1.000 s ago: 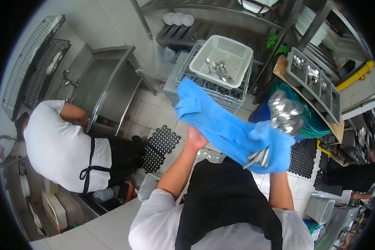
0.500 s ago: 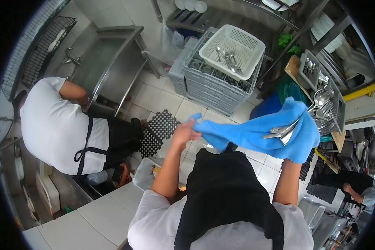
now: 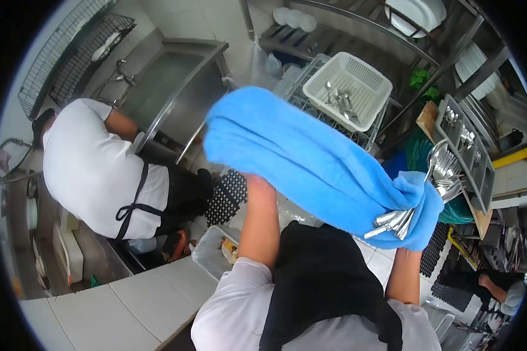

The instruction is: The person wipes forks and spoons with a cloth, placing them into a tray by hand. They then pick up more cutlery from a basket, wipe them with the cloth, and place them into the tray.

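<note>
A large blue towel (image 3: pixel 298 146) stretches between my two arms. My left hand (image 3: pixel 259 182) is under its left end; the cloth covers the fingers, so their hold is hidden. At the other end, my right hand (image 3: pixel 408 253) is wrapped in the towel, and only the wrist side shows. Through the cloth it grips a bunch of cutlery (image 3: pixel 442 169), spoons and forks among it. The handles point down left toward me and the heads stick out at upper right, close to the grey cutlery tray (image 3: pixel 485 193).
A white perforated basket (image 3: pixel 380 88) with some cutlery stands on a glass rack (image 3: pixel 287 82). The tray holds more cutlery in its compartments. At left a co-worker (image 3: pixel 99 164) bends over a steel sink (image 3: pixel 184 44). A plastic bin (image 3: pixel 202 251) sits beside the tiled counter (image 3: pixel 134 304). Another person (image 3: pixel 492 286) is at far right.
The towel's left end has swung up and opened out, now covering my left hand, which showed its fingers on the cloth before. The cutlery bunch has shifted slightly down. My view has turned a little.
</note>
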The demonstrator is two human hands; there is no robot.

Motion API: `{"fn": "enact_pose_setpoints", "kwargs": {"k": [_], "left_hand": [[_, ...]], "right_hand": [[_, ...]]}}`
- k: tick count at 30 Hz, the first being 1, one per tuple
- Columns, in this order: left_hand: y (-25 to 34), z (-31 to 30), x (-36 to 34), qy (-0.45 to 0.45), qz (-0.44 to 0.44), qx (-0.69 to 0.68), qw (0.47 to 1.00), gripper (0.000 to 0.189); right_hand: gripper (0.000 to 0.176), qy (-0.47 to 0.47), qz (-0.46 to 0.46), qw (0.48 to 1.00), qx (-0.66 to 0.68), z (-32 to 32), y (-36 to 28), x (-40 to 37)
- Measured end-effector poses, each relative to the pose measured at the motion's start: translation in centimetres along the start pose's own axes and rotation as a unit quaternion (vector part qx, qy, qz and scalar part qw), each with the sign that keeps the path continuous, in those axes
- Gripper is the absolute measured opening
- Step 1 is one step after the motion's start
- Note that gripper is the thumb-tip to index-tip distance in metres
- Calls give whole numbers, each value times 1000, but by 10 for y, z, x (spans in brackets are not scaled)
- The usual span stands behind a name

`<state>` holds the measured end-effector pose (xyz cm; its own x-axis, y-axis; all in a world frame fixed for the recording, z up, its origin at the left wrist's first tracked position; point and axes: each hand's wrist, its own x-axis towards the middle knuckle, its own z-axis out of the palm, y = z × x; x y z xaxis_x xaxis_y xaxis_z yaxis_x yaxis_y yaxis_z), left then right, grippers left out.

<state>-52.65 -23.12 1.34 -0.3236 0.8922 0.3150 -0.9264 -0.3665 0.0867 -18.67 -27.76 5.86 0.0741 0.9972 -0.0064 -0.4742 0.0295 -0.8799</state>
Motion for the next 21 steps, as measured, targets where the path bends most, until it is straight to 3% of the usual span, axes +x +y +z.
{"fn": "enact_pose_setpoints", "kwargs": {"k": [3, 6, 10, 12, 16, 18, 19, 21], "left_hand": [[-24, 20, 14, -23, -40, 41, 998, 51], [-78, 36, -9, -38, -112, 118, 986, 52], [-149, 47, -57, -82, -189, 303, 931, 54], [-162, 45, -76, -29, -246, 478, 843, 39], [-172, 28, -64, 10, -266, 499, 824, 35], [-176, -7, -71, -164, -15, 742, 650, 30], [-182, -13, -71, -172, -21, 738, 652, 30], [-189, -26, -76, 77, -174, 586, 788, 31]], "right_hand": [[17, -6, -26, 982, -185, -22, 15, 4], [18, -85, -77, 906, -408, -65, 63, 8], [15, -38, -31, 918, -392, -18, 54, -9], [14, -18, -27, 918, -396, -6, 55, -16], [14, 49, -5, 916, -398, 12, 42, -27], [15, 90, 12, 908, -409, 18, 32, -35], [16, 109, 22, 902, -416, 20, 29, -39], [18, 152, 56, 889, -429, 22, 22, -43]]}}
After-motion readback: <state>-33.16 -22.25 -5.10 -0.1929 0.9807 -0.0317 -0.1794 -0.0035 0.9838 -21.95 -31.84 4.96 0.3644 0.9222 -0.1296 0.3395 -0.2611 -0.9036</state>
